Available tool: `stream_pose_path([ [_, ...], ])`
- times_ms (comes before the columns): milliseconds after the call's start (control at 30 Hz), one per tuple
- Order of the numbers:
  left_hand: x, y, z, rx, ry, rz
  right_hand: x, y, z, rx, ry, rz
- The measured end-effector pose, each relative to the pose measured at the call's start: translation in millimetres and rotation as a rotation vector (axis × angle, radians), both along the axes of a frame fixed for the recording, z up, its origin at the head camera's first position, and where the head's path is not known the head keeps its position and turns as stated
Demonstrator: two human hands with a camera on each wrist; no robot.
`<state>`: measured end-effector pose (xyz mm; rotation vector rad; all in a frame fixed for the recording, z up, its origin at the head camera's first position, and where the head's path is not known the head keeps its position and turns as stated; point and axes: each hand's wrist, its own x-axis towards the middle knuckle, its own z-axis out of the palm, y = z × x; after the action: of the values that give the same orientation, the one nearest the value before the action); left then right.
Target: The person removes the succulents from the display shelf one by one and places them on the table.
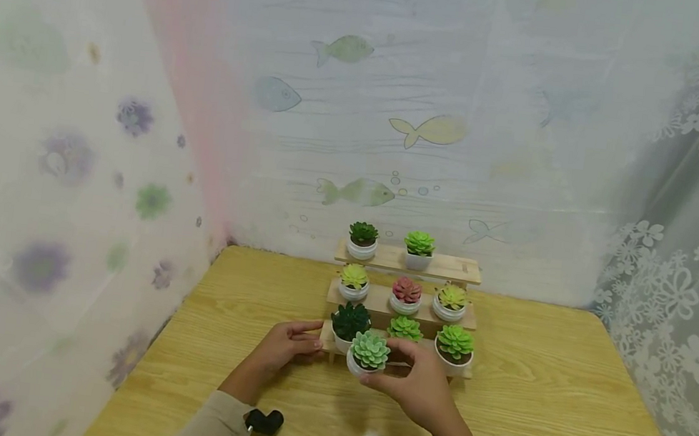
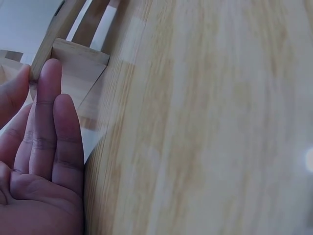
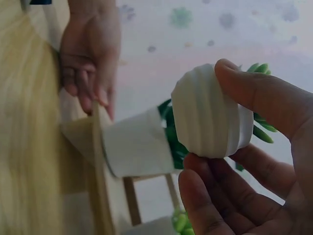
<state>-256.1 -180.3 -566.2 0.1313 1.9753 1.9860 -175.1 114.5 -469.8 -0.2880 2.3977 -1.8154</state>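
Observation:
My right hand holds a pale green potted succulent by its white ribbed pot, thumb on one side and fingers on the other. The pot is in the air in front of the bottom shelf of a wooden tiered stand. Behind it on that shelf stands a dark green succulent, its pot partly covered. My left hand pinches the left end of the bottom shelf. In the left wrist view the thumb and a fingertip meet at the shelf's edge.
On the bottom shelf are two bright green succulents. Two yellow-green ones flank a red succulent on the middle shelf, and two green ones, including a square-potted plant, stand on top. A patterned curtain wall rises behind the wooden table.

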Motion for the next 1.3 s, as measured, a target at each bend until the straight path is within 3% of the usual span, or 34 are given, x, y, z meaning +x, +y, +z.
stream_pose_path([
  [400, -2.4, 1.7, 2.6, -0.008, -0.008, 0.001, -5.6, -32, -38.6, 0.062, 0.042, 0.086],
  [633, -1.9, 0.7, 1.2, 0.013, -0.021, -0.010, -7.5, -45, -57.5, 0.085, 0.006, 0.103],
  [1300, -1.1, 0.0, -1.0, 0.028, -0.011, -0.018, -8.3, -64, -84.7, 0.085, 0.032, 0.117],
])
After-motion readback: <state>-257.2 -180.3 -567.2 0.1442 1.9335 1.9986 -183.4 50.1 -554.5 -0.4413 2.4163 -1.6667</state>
